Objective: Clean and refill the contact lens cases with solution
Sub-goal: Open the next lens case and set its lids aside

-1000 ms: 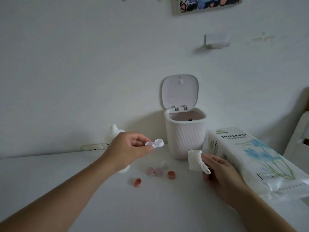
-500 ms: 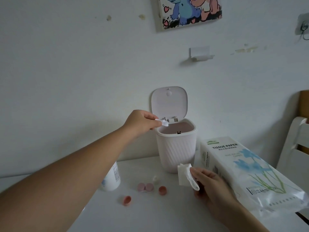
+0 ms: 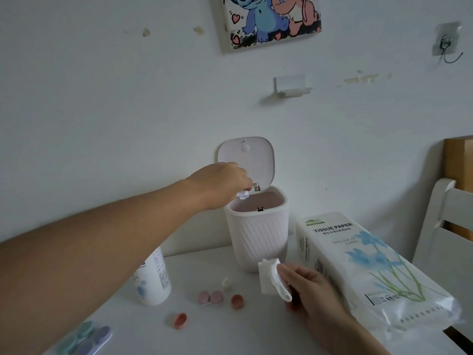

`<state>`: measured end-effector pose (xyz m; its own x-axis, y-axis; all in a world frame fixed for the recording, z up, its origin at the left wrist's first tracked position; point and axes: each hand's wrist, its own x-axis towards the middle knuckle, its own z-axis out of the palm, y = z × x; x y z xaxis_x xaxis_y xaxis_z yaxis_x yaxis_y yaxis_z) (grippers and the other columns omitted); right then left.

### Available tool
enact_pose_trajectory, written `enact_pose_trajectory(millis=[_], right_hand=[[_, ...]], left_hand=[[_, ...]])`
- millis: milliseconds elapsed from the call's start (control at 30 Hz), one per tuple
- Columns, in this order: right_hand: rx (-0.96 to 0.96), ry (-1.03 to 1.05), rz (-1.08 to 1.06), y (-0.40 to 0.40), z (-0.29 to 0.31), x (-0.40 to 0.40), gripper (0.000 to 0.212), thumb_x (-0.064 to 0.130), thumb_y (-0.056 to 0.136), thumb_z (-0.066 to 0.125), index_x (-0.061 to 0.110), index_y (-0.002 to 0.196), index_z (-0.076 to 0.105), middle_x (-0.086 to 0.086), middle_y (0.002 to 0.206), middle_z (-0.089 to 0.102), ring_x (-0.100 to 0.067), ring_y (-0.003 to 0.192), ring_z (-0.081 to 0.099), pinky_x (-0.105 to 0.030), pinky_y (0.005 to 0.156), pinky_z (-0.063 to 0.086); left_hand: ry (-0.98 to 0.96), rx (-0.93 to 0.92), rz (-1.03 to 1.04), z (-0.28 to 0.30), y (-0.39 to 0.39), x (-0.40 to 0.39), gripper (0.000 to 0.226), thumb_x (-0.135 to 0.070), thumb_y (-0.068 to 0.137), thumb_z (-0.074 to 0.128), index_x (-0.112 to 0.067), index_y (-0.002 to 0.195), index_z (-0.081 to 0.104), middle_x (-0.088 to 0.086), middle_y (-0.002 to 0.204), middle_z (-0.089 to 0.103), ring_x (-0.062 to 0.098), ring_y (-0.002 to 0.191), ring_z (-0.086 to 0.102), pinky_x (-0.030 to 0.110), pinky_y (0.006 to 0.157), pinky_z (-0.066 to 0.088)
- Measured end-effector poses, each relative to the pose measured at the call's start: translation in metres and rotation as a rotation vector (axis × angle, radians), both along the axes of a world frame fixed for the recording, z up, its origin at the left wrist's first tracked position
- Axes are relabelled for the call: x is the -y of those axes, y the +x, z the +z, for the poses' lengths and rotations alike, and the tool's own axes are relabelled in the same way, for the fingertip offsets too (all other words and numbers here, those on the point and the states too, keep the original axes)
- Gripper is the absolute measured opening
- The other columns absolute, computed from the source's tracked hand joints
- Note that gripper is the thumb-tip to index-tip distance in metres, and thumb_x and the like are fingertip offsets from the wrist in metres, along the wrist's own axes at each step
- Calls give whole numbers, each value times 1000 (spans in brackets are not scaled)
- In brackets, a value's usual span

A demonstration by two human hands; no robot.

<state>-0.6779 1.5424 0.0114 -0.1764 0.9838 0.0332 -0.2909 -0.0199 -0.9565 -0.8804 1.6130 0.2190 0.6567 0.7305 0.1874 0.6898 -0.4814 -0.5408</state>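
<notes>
My left hand (image 3: 222, 184) reaches over the rim of the small pink bin (image 3: 257, 234) and pinches a clear white lens case (image 3: 242, 194), tipped downward above the opening. My right hand (image 3: 311, 286) hovers low over the table, holding a folded white tissue (image 3: 272, 278) wrapped round a finger. On the table lie a pink lens case (image 3: 210, 297) and two loose reddish caps (image 3: 237, 301) (image 3: 180, 320). A white solution bottle (image 3: 153, 280) stands behind my left forearm, its top hidden. A small clear cap (image 3: 226, 284) sits by the pink case.
The bin lid (image 3: 246, 160) stands open against the wall. A tissue paper pack (image 3: 358, 267) lies at the right. A green and purple lens case (image 3: 84, 339) rests at the lower left. A white chair back (image 3: 445, 226) is at the far right.
My left hand has carried the clear case from above the table up and right to the bin's mouth and tipped it down. The right hand with the tissue stayed put.
</notes>
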Motion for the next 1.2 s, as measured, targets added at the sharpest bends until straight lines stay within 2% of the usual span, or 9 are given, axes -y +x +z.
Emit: enact_pose_trajectory(millis=[133, 300, 400, 533, 733, 867, 1033, 1067, 1200], right_hand=[[12, 2, -5, 0, 0, 0, 26, 18, 93, 67, 6, 69, 71, -11, 54, 50, -17, 43, 42, -25, 42, 30], [28, 3, -5, 0, 0, 1, 26, 20, 92, 68, 7, 69, 70, -12, 55, 50, -17, 44, 42, -24, 43, 30], [18, -12, -1, 0, 0, 1, 25, 19, 92, 68, 6, 71, 71, -12, 55, 50, -16, 44, 42, -25, 43, 30], [16, -12, 6, 0, 2, 3, 25, 18, 92, 67, 8, 71, 72, -11, 55, 50, -16, 44, 41, -24, 43, 30], [20, -5, 10, 0, 2, 3, 27, 19, 93, 67, 11, 67, 70, -10, 55, 49, -16, 44, 40, -24, 43, 29], [26, -3, 13, 0, 3, 3, 29, 18, 93, 67, 12, 65, 69, -10, 55, 49, -16, 44, 41, -25, 43, 30], [40, -6, 14, 1, 1, 2, 26, 20, 93, 67, 9, 68, 69, -11, 56, 50, -15, 44, 42, -25, 44, 30], [41, -7, 17, 1, 1, 2, 26, 20, 92, 68, 10, 68, 69, -11, 56, 50, -15, 44, 42, -25, 44, 30], [46, -5, 33, 2, 1, 2, 25, 22, 92, 68, 10, 70, 71, -9, 56, 51, -14, 45, 43, -25, 44, 32]], left_hand=[[70, -95, -40, 0, 1, 1, 27, -11, 100, 43, -23, 113, 62, -2, 102, 62, 23, 96, 52, 33, 83, 45], [136, -114, -69, -2, 0, 2, 37, -2, 94, 43, -24, 117, 63, -2, 103, 62, 24, 97, 52, 32, 80, 42], [198, -119, -127, -3, 1, 5, 37, 4, 88, 46, -20, 106, 66, 1, 93, 62, 27, 88, 53, 35, 74, 43], [361, -178, -282, -3, -1, 11, 32, 11, 76, 57, -18, 82, 69, 0, 71, 58, 24, 67, 52, 32, 58, 41], [469, -247, -334, -3, -1, 13, 28, 3, 82, 63, -24, 82, 71, -4, 70, 59, 20, 65, 52, 30, 57, 41], [484, -231, -353, -2, -3, 15, 29, 1, 89, 56, -23, 84, 72, -4, 71, 60, 21, 65, 53, 31, 57, 43], [489, -192, -396, -6, -4, 19, 41, 12, 85, 39, -18, 78, 67, 0, 67, 56, 22, 61, 48, 31, 54, 38], [488, -186, -405, -7, -4, 19, 40, 12, 86, 40, -18, 77, 66, 0, 67, 57, 23, 61, 48, 32, 54, 38], [452, -183, -434, -12, -4, 20, 22, 2, 86, 65, -19, 78, 68, -1, 67, 58, 23, 60, 50, 32, 53, 40]])
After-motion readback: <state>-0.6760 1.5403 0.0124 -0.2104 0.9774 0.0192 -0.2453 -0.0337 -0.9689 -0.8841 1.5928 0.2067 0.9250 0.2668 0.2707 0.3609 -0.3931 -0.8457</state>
